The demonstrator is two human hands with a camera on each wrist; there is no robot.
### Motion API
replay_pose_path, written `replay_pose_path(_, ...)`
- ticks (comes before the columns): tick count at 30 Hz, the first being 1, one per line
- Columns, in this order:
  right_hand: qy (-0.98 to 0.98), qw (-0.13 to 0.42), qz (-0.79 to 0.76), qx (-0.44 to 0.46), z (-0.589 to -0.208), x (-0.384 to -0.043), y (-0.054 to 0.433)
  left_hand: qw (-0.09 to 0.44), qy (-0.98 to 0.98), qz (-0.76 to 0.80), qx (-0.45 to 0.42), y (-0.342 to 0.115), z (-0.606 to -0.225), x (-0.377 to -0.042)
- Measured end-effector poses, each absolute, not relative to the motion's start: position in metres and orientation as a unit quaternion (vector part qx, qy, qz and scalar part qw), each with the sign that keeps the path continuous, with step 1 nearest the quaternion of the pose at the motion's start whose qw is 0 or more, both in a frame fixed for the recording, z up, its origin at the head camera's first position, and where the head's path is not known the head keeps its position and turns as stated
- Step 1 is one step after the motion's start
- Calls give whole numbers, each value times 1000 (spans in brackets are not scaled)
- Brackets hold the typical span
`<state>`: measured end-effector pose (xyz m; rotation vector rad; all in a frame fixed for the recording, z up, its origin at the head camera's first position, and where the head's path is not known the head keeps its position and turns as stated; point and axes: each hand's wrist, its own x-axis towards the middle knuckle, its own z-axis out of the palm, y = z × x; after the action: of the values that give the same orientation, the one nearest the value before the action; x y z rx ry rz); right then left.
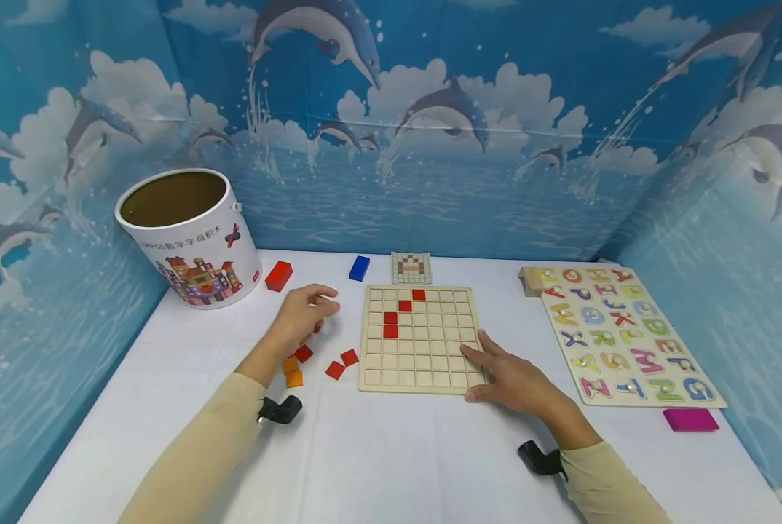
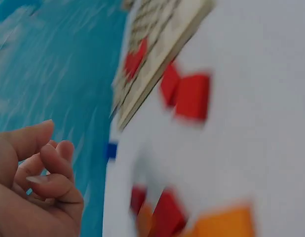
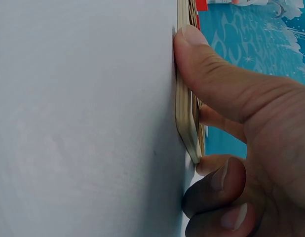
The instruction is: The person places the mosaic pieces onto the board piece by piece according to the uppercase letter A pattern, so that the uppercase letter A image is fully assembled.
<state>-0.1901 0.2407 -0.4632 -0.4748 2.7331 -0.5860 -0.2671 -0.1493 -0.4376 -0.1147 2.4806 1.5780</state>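
My wooden board (image 1: 430,356) lies flat on the white table (image 1: 391,451), right in front of me. It has lots of little squares. Four of them have red tiles (image 1: 390,331) in them. One is in the board's top row, then the line steps down and to the left, and the last two sit one above the other.

Just past the far edge of the board is a small picture card (image 1: 411,268). It has a shape made of coloured squares, many more than my four. So I think I am only a little way in, and most of the work is left.

I have more tiles. Two loose red tiles (image 1: 335,370) are just to the left of the board. A bit more to the left are some more red ones and two orange tiles (image 1: 294,378). My hand covers part of that bunch, so I can't count them all. No orange is on the board yet.

My left hand (image 1: 299,313) is over that bunch, left of the board. Its fingers are loosely bent, with a gap, and I see nothing in them. My right hand (image 1: 515,375) is half open, and its thumb and fingers hold the board's near right corner.
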Motion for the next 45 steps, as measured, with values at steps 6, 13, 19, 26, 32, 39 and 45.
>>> replay_pose_path(6, 953, 152, -203, -167, -461, -190, 240, 86, 818, 561, -93, -206, -435, -269)
replay_pose_path(13, 952, 150, -206, -170, -463, -190, 240, 116, 871, 471, -73, -204, -459, -265)
replay_pose_path(19, 949, 152, -211, -178, -462, -191, 238, 110, 906, 403, -65, -191, -465, -263)
replay_pose_path(26, 952, 153, -206, -168, -461, -193, 237, 113, 914, 383, -70, -185, -465, -264)
replay_pose_path(32, 951, 152, -208, -173, -464, -192, 239, 110, 917, 379, -63, -182, -467, -263)
replay_pose_path(39, 951, 147, -210, -174, -463, -193, 239, 90, 930, 353, -47, -180, -468, -261)
replay_pose_path(45, 952, 154, -212, -160, -464, -190, 239, 90, 947, 310, -14, -173, -462, -258)
